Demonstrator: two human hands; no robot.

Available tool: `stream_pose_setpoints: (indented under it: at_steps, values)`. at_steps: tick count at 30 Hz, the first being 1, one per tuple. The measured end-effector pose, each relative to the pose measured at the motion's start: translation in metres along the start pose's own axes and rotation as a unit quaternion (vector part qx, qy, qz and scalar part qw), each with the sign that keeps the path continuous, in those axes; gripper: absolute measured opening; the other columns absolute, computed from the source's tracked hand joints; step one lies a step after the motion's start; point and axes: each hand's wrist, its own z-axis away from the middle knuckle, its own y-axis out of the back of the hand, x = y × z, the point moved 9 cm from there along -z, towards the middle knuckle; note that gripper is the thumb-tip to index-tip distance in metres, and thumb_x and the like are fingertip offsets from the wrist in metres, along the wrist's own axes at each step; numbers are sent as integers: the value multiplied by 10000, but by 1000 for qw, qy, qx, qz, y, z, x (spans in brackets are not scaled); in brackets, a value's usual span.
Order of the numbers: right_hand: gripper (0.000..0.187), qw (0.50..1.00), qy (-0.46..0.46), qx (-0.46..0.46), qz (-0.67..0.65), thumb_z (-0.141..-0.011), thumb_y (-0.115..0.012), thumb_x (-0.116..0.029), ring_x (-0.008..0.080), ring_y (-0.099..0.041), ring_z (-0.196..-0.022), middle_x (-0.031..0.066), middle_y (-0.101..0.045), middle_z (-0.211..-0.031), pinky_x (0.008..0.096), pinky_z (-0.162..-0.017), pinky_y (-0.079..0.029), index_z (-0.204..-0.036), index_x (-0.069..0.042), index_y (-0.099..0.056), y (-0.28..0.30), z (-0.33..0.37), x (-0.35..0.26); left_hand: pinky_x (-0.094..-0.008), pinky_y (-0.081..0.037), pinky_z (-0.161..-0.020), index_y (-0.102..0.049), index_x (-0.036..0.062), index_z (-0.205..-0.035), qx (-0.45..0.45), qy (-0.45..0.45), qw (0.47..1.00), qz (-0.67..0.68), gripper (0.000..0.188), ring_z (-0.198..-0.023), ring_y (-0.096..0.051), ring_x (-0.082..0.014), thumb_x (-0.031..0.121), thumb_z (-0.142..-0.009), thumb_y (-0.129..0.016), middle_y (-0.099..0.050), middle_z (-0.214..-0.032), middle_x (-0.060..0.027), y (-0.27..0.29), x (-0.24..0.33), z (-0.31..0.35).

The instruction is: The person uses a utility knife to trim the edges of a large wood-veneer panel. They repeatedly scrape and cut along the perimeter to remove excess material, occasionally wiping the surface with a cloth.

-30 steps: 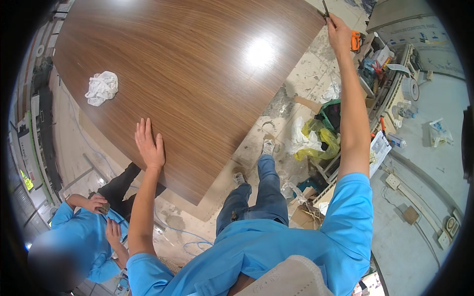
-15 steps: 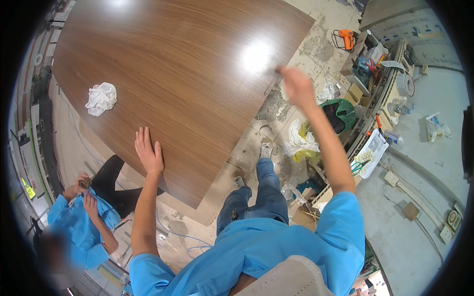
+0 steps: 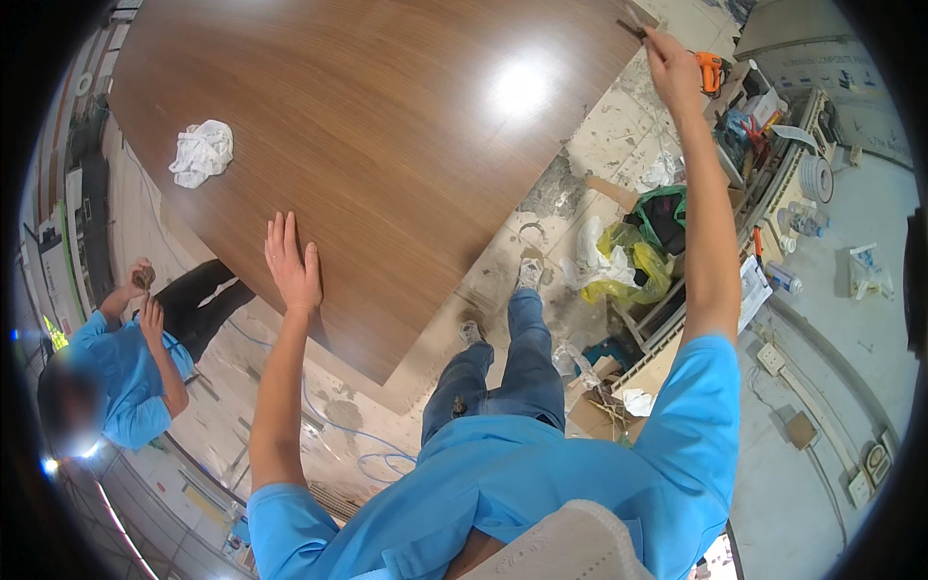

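My left hand (image 3: 293, 269) lies flat on the brown wood-grain panel (image 3: 387, 184), fingers stretched out, near its closest corner. Farther off, at the panel's far right edge, my right hand (image 3: 674, 77) is closed around a small dark, slim tool (image 3: 632, 29). The tool's tip sits at or just above that edge; its exact kind is too small to make out. A crumpled white cloth (image 3: 202, 153) rests on the panel's left part, beyond my left hand.
A person (image 3: 145, 358) in a blue shirt sits at the left, handling a small brown object. An orange heat gun (image 3: 710, 72) lies beyond my right wrist. Plastic bags (image 3: 633, 266), a cluttered shelf (image 3: 764, 193) and a grey board (image 3: 812, 290) line the right. A blue cable (image 3: 372, 430) trails across the floor.
My right hand has moved away from me and rightward along the panel's edge with the tool. My left hand stays flat on the panel. The seated person has shifted slightly.
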Motion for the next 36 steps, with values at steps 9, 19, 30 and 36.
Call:
stream_pose_setpoints:
  at_steps: [9, 19, 30, 36]
  values:
    - [396, 990, 110, -80, -26, -924, -619, -16, 207, -617, -718, 67, -600, -788, 334, -576, -545, -1308, -106, -666, -20, 180, -215, -536, -178, -1305, -400, 136, -1639, -3, 11, 1000, -1, 643, -1588, -275, -368, 336, -1047, -549, -359, -1700, -142, -1, 1, -1]
    - [283, 998, 34, 39, -36, -974, -651, -77, 301, -656, -703, 111, -665, -846, 390, -610, -532, -1242, -80, -739, -1, 96, -129, -539, -200, -1293, -423, 149, -1626, 19, -13, 1000, 3, 625, -1571, -309, -368, 360, -1052, -555, -385, -1687, -137, -2, -2, 1]
    - [525, 977, 146, -118, -102, -893, -647, 28, 255, -653, -707, 86, -627, -787, 399, -565, -522, -1393, -130, -670, -32, 290, -344, -532, -218, -1288, -453, 178, -1608, 51, -11, 999, 11, 611, -1564, -327, -340, 410, -1052, -557, -423, -1662, -119, -2, -3, 0]
    - [333, 1000, 13, -4, -27, -931, -660, -31, 313, -676, -800, 118, -656, -862, 454, -678, -551, -1247, -117, -723, -14, 218, -278, -539, -233, -1276, -501, 165, -1572, 98, -33, 994, 26, 599, -1544, -358, -353, 444, -1045, -553, -458, -1638, -133, -5, -4, -2]
